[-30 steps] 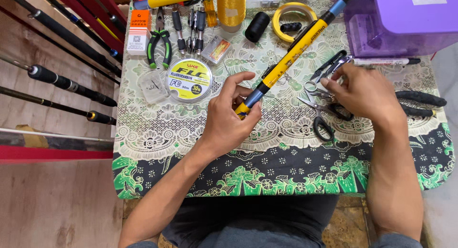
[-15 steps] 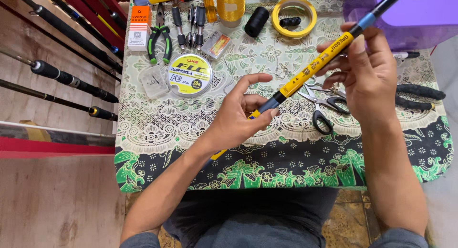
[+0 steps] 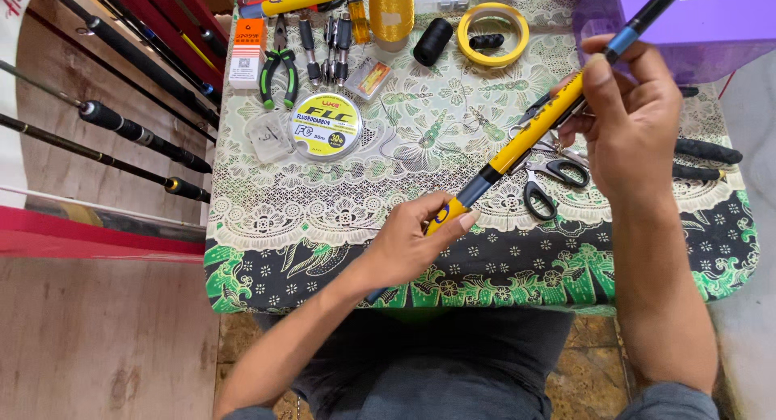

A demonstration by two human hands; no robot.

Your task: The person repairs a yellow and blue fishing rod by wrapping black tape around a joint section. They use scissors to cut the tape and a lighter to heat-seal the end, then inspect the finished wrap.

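Note:
A yellow and dark blue fishing rod [image 3: 517, 145] runs diagonally from the table's front edge up to the top right. My left hand [image 3: 412, 242] grips its lower end near the front edge. Higher up, my right hand [image 3: 630, 121] is closed around the rod's yellow section. Black-handled scissors [image 3: 554, 177] lie on the patterned tablecloth [image 3: 323, 218] just under the rod, between my hands.
A round spool of fishing line [image 3: 325, 126], green-handled pliers [image 3: 279, 68], a black cylinder [image 3: 433, 40], a yellow tape ring [image 3: 493, 33] and a gold thread spool [image 3: 390, 12] lie at the back. A purple box [image 3: 695, 24] stands far right. Several dark rods [image 3: 121, 129] lean at left.
My right hand left the scissors and took hold of the rod higher up. The rod slid toward me and rose; my left hand moved down to the front edge.

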